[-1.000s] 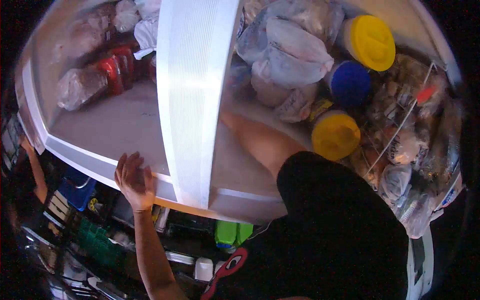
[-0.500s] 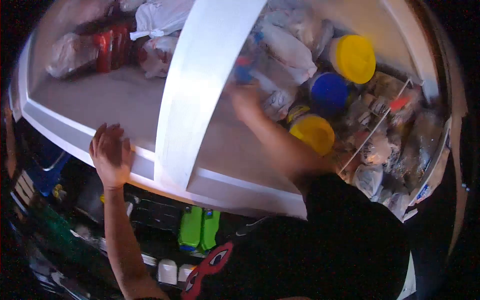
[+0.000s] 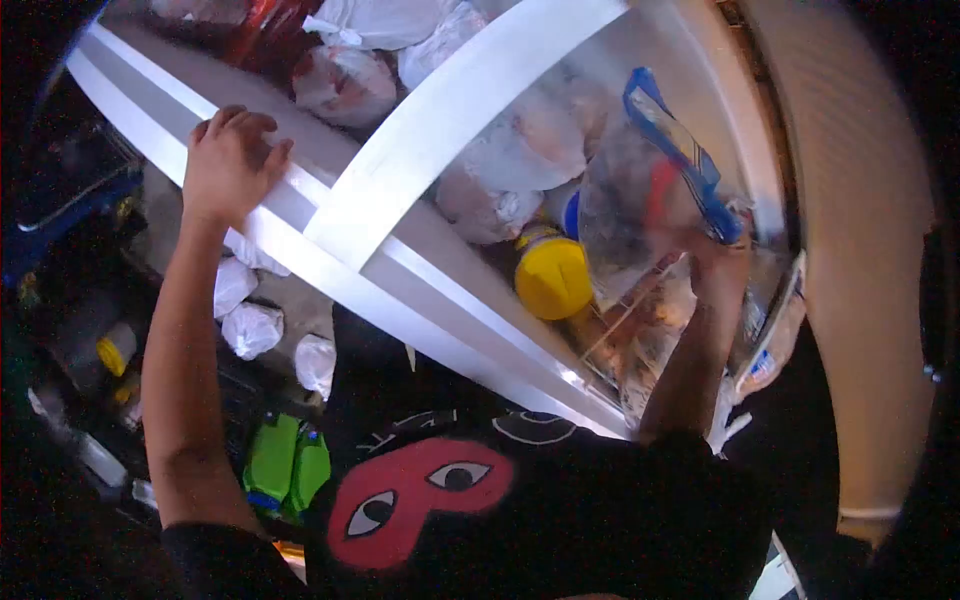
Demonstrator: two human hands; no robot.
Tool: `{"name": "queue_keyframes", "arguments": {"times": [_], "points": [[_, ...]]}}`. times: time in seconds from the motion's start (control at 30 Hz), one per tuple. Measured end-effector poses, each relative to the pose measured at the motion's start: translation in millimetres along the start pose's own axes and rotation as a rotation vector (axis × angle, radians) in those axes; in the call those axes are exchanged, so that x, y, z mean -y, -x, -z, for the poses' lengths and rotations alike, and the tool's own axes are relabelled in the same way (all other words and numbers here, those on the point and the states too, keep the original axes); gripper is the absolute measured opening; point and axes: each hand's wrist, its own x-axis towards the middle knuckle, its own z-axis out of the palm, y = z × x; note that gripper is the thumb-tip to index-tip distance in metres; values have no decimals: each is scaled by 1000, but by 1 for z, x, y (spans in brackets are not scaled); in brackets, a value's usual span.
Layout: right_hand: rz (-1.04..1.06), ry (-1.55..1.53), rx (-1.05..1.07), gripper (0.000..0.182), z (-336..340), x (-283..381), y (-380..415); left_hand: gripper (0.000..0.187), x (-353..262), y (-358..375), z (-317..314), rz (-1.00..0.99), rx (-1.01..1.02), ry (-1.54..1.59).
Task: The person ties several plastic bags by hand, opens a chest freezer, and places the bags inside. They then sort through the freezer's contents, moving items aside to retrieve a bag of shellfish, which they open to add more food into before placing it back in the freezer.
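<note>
My left hand [image 3: 232, 165] rests on the white rim [image 3: 160, 130] of a chest freezer, fingers apart and holding nothing. At the freezer's right end, my right hand [image 3: 718, 265] is closed on a clear plastic bag with a blue edge [image 3: 680, 150]. The bag's contents are blurred; something red shows through it. Left of that hand stands a tub with a yellow lid [image 3: 553, 278], and a blue lid [image 3: 572, 215] is partly hidden behind the bag. Wrapped food [image 3: 650, 350] lies below the hand, beside a thin wire divider [image 3: 630, 300].
A white crossbar [image 3: 450, 125] spans the freezer opening. White bags of frozen food [image 3: 530, 140] lie beyond it, with more bags [image 3: 345, 85] at the left. Outside, on the floor side, are green containers [image 3: 285, 465] and small white bags [image 3: 252, 330].
My right hand has moved from the middle of the freezer to its right end and now holds the blue-edged bag. The view has turned; my left hand stays on the rim.
</note>
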Motion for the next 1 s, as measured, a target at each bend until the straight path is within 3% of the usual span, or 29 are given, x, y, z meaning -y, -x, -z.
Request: {"name": "queue_keyframes", "arguments": {"times": [0.03, 0.07, 0.17, 0.23, 0.3, 0.37, 0.53, 0.63, 0.73, 0.9, 1.0], "points": [[-18, 9, 15, 28, 4, 17, 14, 35, 0, 1, 3, 11, -7, 17], [231, 43, 8, 24, 29, -11, 2, 41, 8, -1, -1, 3, 0, 1], [210, 90, -66, 20, 12, 64, 51, 53, 14, -2, -9, -5, -84, 48], [308, -101, -24, 19, 1, 94, 72, 64, 11, -16, -21, -159, -232, 593], [390, -151, 62, 21, 2, 120, 91, 88, -38, -10, 10, -384, -186, 892], [441, -246, 115, 21, -10, 139, 107, 98, -74, -12, 30, -513, -147, 1129], [504, -439, 201, 16, -44, 157, 113, 93, -85, -9, 95, -470, 135, 1843], [424, -708, 262, 16, -70, 117, 73, 83, -60, -5, 118, -424, 137, 1658], [361, -799, 333, 15, -89, 86, 54, 77, -47, 11, 122, -385, -70, 1356], [356, -523, 150, 20, -131, 68, 95, 87, -29, 34, 103, -437, -260, 824], [394, -209, 166, 25, -136, 76, 117, 90, -8, 40, 69, -496, -203, 1100]]}}
